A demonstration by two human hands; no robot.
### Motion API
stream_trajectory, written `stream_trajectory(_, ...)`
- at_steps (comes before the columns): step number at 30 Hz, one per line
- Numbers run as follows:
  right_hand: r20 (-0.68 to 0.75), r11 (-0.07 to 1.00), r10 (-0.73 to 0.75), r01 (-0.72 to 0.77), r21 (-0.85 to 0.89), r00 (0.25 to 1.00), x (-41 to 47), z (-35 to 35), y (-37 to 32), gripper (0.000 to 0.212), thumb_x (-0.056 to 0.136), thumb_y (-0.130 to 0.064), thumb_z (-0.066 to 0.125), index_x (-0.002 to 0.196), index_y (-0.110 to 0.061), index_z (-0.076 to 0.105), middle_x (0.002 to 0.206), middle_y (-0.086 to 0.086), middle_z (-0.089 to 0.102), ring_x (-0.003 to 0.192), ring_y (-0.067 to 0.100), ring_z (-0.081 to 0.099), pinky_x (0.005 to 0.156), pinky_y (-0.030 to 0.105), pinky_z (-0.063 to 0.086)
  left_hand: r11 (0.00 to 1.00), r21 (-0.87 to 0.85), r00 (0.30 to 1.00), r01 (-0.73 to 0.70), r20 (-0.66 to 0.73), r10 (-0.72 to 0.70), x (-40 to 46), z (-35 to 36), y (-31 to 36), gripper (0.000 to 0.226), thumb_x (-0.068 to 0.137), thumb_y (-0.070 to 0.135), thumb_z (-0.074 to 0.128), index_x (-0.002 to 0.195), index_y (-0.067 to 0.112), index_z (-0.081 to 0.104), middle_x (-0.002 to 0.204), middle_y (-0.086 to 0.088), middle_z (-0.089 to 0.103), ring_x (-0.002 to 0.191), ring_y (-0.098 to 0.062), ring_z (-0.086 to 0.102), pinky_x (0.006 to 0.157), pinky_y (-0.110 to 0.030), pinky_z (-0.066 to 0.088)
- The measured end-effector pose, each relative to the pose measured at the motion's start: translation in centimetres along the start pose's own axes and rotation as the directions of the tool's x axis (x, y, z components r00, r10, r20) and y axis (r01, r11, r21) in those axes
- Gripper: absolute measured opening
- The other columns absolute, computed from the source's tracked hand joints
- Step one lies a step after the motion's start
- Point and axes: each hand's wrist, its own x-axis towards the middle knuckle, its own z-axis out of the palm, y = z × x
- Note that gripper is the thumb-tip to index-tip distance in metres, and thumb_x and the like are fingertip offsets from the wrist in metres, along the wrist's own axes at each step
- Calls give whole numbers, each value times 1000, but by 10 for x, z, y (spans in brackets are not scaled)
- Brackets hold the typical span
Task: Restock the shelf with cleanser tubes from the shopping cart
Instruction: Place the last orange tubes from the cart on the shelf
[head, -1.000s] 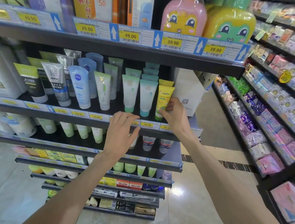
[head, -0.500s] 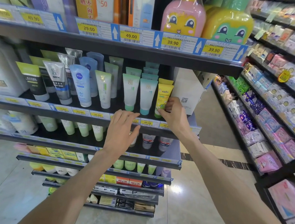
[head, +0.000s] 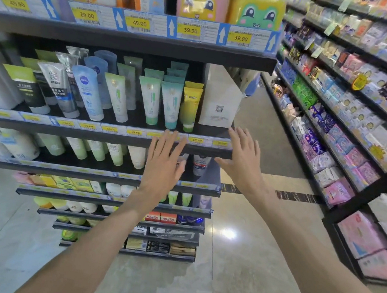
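Hovering in front of the shelf edge (head: 106, 136), both hands show straight, spread fingers and hold nothing; each grip stands apart. The left hand (head: 164, 164) is raised with its fingertips (head: 173, 135) over the price strip (head: 88, 126); contact cannot be confirmed. The right hand (head: 242, 161) sits just to the right, near the shelf's right end, palm turned toward the left hand.

Beyond the hands, the yellow tube (head: 190, 106) stands cap-down at the right end of the front row. To its left stand two green-capped tubes (head: 161, 104), then a white tube (head: 117, 96), a blue tube (head: 87, 92) and a grey tube (head: 58, 88). A white box (head: 219, 98) stands just right of the yellow tube. Lower shelves carry more tubes (head: 95, 151). Across the aisle, a rack (head: 336, 109) holds soft packs.
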Motion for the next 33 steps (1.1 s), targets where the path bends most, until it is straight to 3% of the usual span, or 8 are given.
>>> stream_trajectory(5, 32, 996, 63, -61, -59, 998, -66, -25, 70, 91, 91, -52, 69, 162, -21, 21, 169, 11, 21, 157, 30, 13, 126, 55, 14, 997, -20, 996, -72, 50, 73, -12, 12, 83, 62, 105, 40, 48, 162, 20, 33, 170, -8, 23, 160, -27, 10, 129, -53, 12)
stream_trajectory(9, 70, 982, 164, -157, -105, 984, -124, -54, 136, 98, 87, -57, 71, 163, -24, 18, 169, 9, 22, 157, 29, 15, 126, 55, 14, 986, -44, 983, -159, 86, 163, -19, 32, 169, 63, 103, 41, 55, 159, 17, 40, 168, -11, 30, 158, -31, 19, 126, -57, 20)
stream_trajectory(15, 78, 954, 271, -257, -152, 960, -233, -102, 241, 97, 83, -63, 70, 160, -20, 29, 164, 11, 31, 154, 33, 25, 119, 59, 27, 958, -167, 954, -235, 149, 260, -47, 67, 315, 66, 100, 41, 61, 158, 19, 38, 166, -13, 33, 156, -34, 24, 126, -56, 19)
stream_trajectory(19, 102, 906, 403, -380, -188, 910, -310, -133, 298, 97, 87, -65, 66, 161, -22, 22, 167, 9, 26, 155, 31, 18, 123, 55, 21, 914, -241, 908, -326, 191, 374, -72, 89, 410, 61, 103, 40, 57, 157, 17, 39, 167, -11, 32, 157, -32, 22, 126, -57, 20)
stream_trajectory(24, 86, 810, 571, -544, -218, 816, -405, -170, 370, 94, 87, -65, 65, 160, -22, 23, 166, 10, 25, 155, 33, 19, 123, 58, 21, 825, -368, 810, -429, 248, 531, -95, 121, 527, 61, 104, 44, 53, 158, 19, 39, 167, -9, 31, 157, -30, 21, 128, -54, 17)
stream_trajectory(30, 29, 603, 784, -749, -276, 620, -499, -209, 450, 98, 82, -68, 68, 158, -18, 30, 158, 14, 37, 146, 39, 33, 118, 57, 28, 665, -506, 654, -549, 235, 719, -113, 157, 667, 61, 100, 42, 62, 154, 19, 46, 162, -12, 41, 152, -34, 33, 123, -57, 26)
stream_trajectory(33, -7, 502, 851, -817, -282, 525, -536, -229, 489, 97, 85, -66, 67, 159, -20, 26, 164, 10, 28, 154, 35, 20, 123, 55, 21, 576, -569, 556, -587, 235, 798, -117, 179, 736, 61, 102, 45, 58, 155, 20, 44, 163, -11, 39, 153, -33, 32, 122, -57, 26)
